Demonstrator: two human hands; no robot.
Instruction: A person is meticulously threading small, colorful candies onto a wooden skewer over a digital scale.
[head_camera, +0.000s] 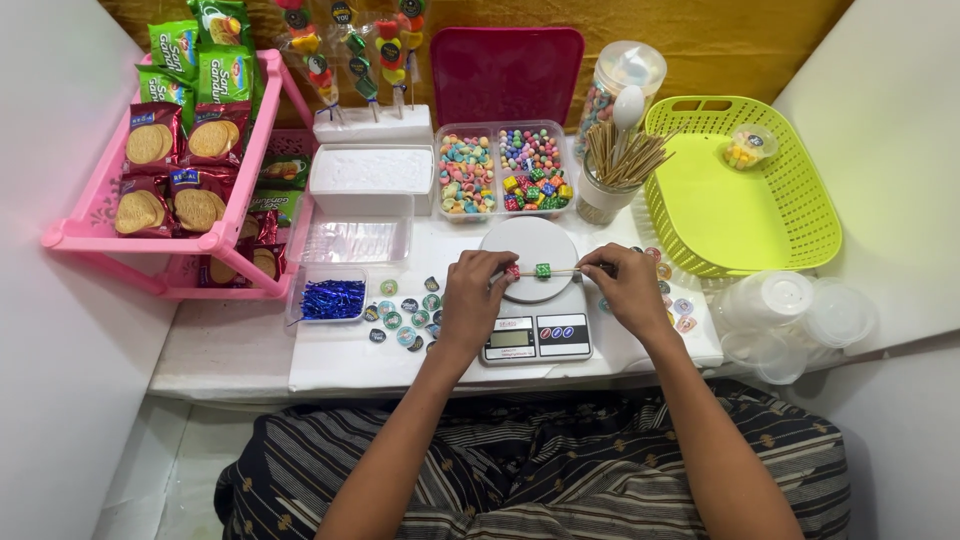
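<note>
A thin wooden skewer (562, 271) lies level over the round white pan of a small kitchen scale (535, 330). A green candy (543, 270) is threaded on its middle. A red candy (512, 271) sits at its left end, pinched by my left hand (477, 295). My right hand (626, 285) grips the skewer's right end. Behind the scale stands a clear two-part box (503, 172) with pastel ring candies on its left and wrapped cube candies on its right.
A cup of skewers (612, 170) and a candy jar (618, 85) stand at the back right. Further right lie a lime basket (745, 190) and clear lids (790, 310). At left are a pink snack rack (180, 160), a blue-ties tray (330, 298) and round stickers (405, 310).
</note>
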